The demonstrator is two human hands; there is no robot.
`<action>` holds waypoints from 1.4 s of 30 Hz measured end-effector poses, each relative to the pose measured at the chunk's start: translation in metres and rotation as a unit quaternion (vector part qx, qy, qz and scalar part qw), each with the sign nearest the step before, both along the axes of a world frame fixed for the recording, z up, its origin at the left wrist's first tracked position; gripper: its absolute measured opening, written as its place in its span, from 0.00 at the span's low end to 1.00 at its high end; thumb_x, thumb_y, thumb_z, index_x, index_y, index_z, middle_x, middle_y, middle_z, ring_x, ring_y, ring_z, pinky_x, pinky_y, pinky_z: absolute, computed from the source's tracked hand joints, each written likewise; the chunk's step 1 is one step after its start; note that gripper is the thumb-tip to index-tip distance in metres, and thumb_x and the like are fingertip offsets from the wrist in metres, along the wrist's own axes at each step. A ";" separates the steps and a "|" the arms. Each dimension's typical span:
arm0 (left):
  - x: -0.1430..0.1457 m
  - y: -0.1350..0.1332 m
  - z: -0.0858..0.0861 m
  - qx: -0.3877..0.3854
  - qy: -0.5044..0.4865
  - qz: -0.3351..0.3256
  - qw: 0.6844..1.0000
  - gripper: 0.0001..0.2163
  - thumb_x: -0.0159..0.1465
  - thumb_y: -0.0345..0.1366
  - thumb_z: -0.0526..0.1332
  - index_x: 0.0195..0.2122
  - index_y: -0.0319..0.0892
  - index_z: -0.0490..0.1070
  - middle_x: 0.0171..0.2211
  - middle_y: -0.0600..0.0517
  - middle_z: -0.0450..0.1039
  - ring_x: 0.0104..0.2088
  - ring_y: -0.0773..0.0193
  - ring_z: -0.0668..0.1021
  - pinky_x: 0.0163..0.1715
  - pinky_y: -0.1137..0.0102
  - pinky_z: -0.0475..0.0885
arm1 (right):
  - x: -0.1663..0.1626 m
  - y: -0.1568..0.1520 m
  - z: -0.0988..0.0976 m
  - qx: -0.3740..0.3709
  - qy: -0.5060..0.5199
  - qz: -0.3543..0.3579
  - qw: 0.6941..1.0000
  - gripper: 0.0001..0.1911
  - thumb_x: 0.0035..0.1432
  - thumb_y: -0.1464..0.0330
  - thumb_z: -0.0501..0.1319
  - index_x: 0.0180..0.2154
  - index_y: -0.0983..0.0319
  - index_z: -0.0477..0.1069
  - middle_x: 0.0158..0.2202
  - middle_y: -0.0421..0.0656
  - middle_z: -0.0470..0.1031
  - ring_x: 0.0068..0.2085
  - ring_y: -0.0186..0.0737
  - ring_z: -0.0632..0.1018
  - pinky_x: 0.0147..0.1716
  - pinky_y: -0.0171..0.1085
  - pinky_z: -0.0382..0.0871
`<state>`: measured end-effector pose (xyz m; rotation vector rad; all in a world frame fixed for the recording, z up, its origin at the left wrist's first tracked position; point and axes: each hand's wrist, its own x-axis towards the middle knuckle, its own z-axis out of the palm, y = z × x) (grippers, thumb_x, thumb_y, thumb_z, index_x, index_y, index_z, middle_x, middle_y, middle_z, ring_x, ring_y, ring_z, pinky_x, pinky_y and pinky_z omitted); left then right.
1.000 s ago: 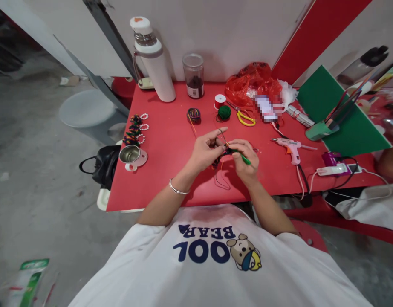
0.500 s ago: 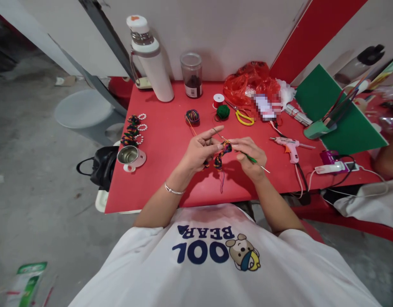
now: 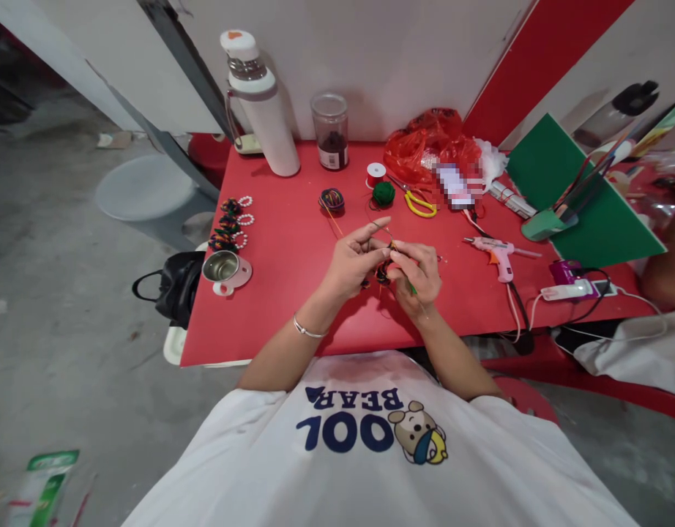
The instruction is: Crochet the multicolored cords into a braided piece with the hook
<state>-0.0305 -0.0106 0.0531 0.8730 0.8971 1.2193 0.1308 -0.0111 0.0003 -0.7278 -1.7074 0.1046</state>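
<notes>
My left hand (image 3: 353, 261) pinches a dark multicoloured crochet piece (image 3: 382, 275) between thumb and fingers, its index finger stretched out with yarn over it. My right hand (image 3: 418, 277) is closed on a crochet hook with a green grip (image 3: 413, 288), which is mostly hidden by the fingers. Both hands meet at the piece, above the red table. From my left hand a strand runs back to a multicoloured yarn ball (image 3: 332, 200). A green yarn ball (image 3: 383, 194) lies farther back, beside a red spool (image 3: 375, 174).
Yellow-handled scissors (image 3: 420, 204) and a pink glue gun (image 3: 499, 255) lie to the right. At the left are a metal cup (image 3: 226, 271) and crocheted pieces with bead loops (image 3: 228, 225). A white bottle (image 3: 269, 121) and clear jar (image 3: 330, 132) stand behind.
My right hand has moved left and turned, coming closer to my left hand. The hook now points more steeply and is more covered. My left hand has shifted slightly right.
</notes>
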 end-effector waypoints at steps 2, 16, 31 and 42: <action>-0.005 0.000 0.002 -0.016 -0.021 -0.028 0.999 0.31 0.49 0.37 0.79 0.56 0.40 0.80 0.24 0.58 0.73 0.17 0.77 0.62 0.18 0.74 0.52 | 0.004 0.004 -0.002 0.013 0.001 0.034 0.999 0.15 0.69 0.51 0.63 0.54 0.44 0.80 0.52 0.43 0.84 0.49 0.46 0.84 0.51 0.50 0.78; -0.026 0.005 0.011 -0.015 0.034 -0.078 0.996 0.23 0.47 0.34 0.77 0.46 0.36 0.83 0.24 0.54 0.75 0.17 0.76 0.61 0.18 0.73 0.49 | 0.053 0.020 0.049 -0.089 -0.149 0.205 0.963 0.15 0.66 0.53 0.67 0.53 0.46 0.82 0.54 0.43 0.86 0.52 0.47 0.84 0.51 0.52 0.80; -0.027 0.006 0.016 -0.014 0.051 -0.095 0.994 0.18 0.47 0.31 0.70 0.41 0.37 0.85 0.21 0.55 0.70 0.17 0.75 0.60 0.19 0.72 0.49 | 0.059 0.019 0.057 -0.138 -0.097 0.257 0.952 0.12 0.70 0.55 0.65 0.49 0.50 0.84 0.49 0.44 0.88 0.48 0.45 0.87 0.51 0.51 0.80; -0.026 0.007 0.016 -0.035 0.017 -0.088 0.995 0.18 0.46 0.32 0.71 0.40 0.37 0.85 0.27 0.51 0.76 0.19 0.76 0.64 0.19 0.73 0.52 | 0.056 0.017 0.056 -0.133 -0.092 0.253 0.954 0.12 0.68 0.56 0.66 0.50 0.48 0.83 0.50 0.42 0.88 0.48 0.45 0.86 0.53 0.51 0.80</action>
